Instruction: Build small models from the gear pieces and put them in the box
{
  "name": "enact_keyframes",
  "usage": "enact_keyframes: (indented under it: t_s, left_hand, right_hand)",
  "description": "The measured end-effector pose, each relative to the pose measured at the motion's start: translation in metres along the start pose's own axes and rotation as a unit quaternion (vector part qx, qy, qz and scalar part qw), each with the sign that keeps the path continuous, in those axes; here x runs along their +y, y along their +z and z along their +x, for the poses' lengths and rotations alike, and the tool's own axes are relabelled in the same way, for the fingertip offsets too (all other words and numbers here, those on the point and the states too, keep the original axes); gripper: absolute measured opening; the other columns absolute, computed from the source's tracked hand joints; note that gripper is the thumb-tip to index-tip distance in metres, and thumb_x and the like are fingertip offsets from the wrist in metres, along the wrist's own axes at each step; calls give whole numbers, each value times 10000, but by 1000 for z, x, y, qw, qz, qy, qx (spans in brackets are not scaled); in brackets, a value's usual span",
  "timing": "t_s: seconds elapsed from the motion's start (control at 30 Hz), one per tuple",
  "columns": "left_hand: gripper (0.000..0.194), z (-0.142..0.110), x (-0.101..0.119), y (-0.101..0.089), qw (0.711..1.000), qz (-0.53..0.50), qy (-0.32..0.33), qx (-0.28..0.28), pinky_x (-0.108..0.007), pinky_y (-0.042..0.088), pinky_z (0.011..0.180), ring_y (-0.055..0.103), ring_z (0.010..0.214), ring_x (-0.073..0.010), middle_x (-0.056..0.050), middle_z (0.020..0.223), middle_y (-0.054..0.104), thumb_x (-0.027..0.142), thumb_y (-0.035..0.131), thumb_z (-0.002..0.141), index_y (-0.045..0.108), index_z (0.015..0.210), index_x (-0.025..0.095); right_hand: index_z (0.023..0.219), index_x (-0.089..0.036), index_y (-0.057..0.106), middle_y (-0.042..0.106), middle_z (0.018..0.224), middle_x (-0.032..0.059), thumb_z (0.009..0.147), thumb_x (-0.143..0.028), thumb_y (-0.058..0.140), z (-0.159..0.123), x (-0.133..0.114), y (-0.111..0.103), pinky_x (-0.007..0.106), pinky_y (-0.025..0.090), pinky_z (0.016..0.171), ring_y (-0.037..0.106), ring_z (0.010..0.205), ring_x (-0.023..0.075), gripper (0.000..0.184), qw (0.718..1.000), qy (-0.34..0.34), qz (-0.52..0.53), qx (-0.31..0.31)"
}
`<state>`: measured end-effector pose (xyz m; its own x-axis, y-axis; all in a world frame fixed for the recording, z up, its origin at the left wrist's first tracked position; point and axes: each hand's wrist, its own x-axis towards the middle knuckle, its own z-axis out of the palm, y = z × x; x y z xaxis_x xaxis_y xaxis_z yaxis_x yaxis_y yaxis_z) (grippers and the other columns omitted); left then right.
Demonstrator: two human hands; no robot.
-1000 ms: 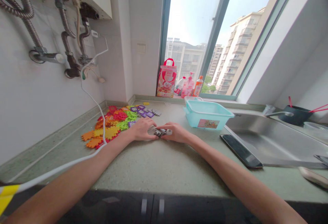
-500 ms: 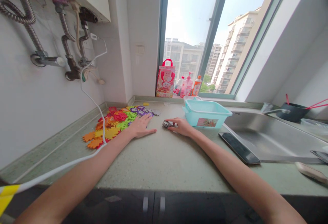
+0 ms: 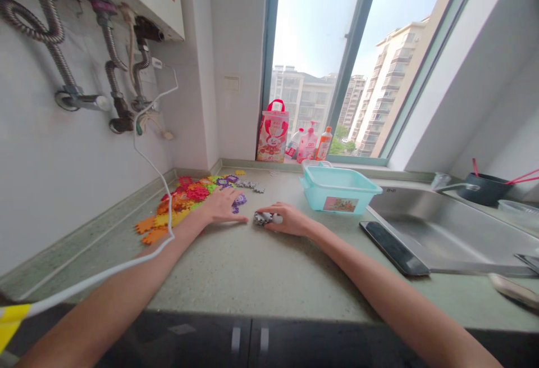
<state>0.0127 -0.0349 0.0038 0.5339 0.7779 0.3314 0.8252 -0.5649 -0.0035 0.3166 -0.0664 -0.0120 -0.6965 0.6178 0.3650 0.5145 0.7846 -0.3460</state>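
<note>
My right hand [image 3: 291, 219] rests low over the counter, its fingers and thumb closed on a small stack of black-and-white puzzle pieces [image 3: 261, 219]. My left hand [image 3: 219, 206] lies palm down at the right side of a colourful pile of foam-like puzzle pieces [image 3: 177, 205], with fingers stretched and thumb out to the side. Purple pieces [image 3: 239, 201] show beside its fingertips; whether the fingers press on them cannot be seen. Just behind lie more black-and-white pieces [image 3: 251, 186] in a short row. Part of the pile is hidden beneath the left hand and forearm.
A turquoise plastic bin [image 3: 341, 188] stands right of my right hand, beside the steel sink [image 3: 442, 227]. A phone [image 3: 393, 248] lies at the sink's near left edge. A white cable [image 3: 169, 210] hangs across the pile and my left forearm. Bottles [image 3: 308, 146] line the windowsill.
Both hands have shifted left and slightly toward me, the right one carrying its black-and-white pieces. Purple pieces now show by the left fingers, and the black-and-white row behind is more exposed.
</note>
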Motion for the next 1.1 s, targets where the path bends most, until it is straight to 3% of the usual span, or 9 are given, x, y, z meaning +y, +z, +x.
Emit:
enact_keyframes:
  t_s: [0.1, 0.2, 0.33, 0.43, 0.57, 0.63, 0.77, 0.93, 1.1]
  left_hand:
    - [889, 0, -12, -6, 1000, -12, 15, -5, -470, 373, 1119, 641, 1190, -365, -152, 1252, 722, 904, 671, 705, 741, 1273, 224]
    - [719, 0, -20, -9, 1000, -19, 15, -2, -431, 436, 1022, 671, 1065, -333, -118, 1099, 746, 858, 663, 753, 778, 1085, 230]
    - [481, 0, -22, -6, 1000, 12, -12, 13, -423, 459, 967, 659, 1017, -316, -112, 1022, 727, 671, 660, 858, 733, 996, 216]
    - [302, 1, -17, 0, 999, 37, -11, 16, -447, 440, 1028, 640, 1117, -316, -128, 1152, 716, 431, 613, 909, 719, 1090, 214]
    - [441, 4, -5, 10, 999, 30, 16, 1, -484, 372, 1143, 569, 1326, -315, -142, 1437, 637, 192, 539, 872, 676, 1291, 216]
    - [492, 6, 1, 15, 1000, 20, 23, -8, -506, 337, 1175, 551, 1361, -317, -139, 1461, 634, 139, 528, 844, 676, 1305, 223]
    - [469, 8, 7, 19, 1000, 17, 15, -11, -539, 307, 1197, 569, 1340, -325, -145, 1402, 676, 140, 518, 858, 697, 1284, 222]
    - [471, 4, 12, 18, 998, 57, -18, -14, -517, 319, 1208, 552, 1361, -300, -143, 1433, 650, 171, 502, 895, 681, 1330, 206]
    - [444, 5, 16, 19, 998, 58, -26, -8, -516, 340, 1198, 553, 1356, -296, -149, 1427, 650, 198, 496, 917, 679, 1321, 187]
  right_hand:
    - [1476, -321, 639, 759, 1127, 76, 876, -454, 804, -2, 1, -3, 377, 519, 982, 689, 1051, 249, 637, 1000, 4, 21, -7]
    - [1597, -306, 484, 758, 1214, 88, 892, -567, 759, -2, 9, -4, 378, 536, 976, 708, 1035, 233, 801, 990, 65, 126, -4]
    - [1626, -274, 407, 742, 1291, 116, 1060, -581, 474, -1, 31, -1, 404, 535, 1015, 717, 1104, 223, 647, 952, 164, 255, 52]
    - [1577, -263, 473, 709, 1357, 128, 1081, -546, 414, 3, 52, 2, 432, 519, 1063, 682, 1228, 242, 574, 936, 208, 268, 96]
    - [1537, -239, 515, 703, 1360, 139, 1037, -539, 523, 17, 75, 7, 435, 515, 1082, 672, 1254, 247, 583, 933, 235, 240, 126]
    - [1531, -244, 523, 699, 1366, 146, 986, -523, 629, 28, 84, 11, 432, 507, 1095, 679, 1241, 242, 622, 940, 240, 208, 122]
    - [1500, -263, 568, 699, 1366, 145, 845, -453, 816, 57, 99, 22, 453, 514, 1090, 680, 1247, 270, 726, 953, 239, 143, 120]
    - [1407, -251, 654, 751, 1259, 120, 741, -342, 892, 95, 111, 34, 454, 526, 1078, 710, 1188, 297, 713, 956, 230, 110, 144]
    - [1339, -233, 684, 773, 1203, 111, 815, -299, 793, 109, 129, 32, 439, 558, 1033, 743, 1108, 273, 540, 958, 198, 131, 161]
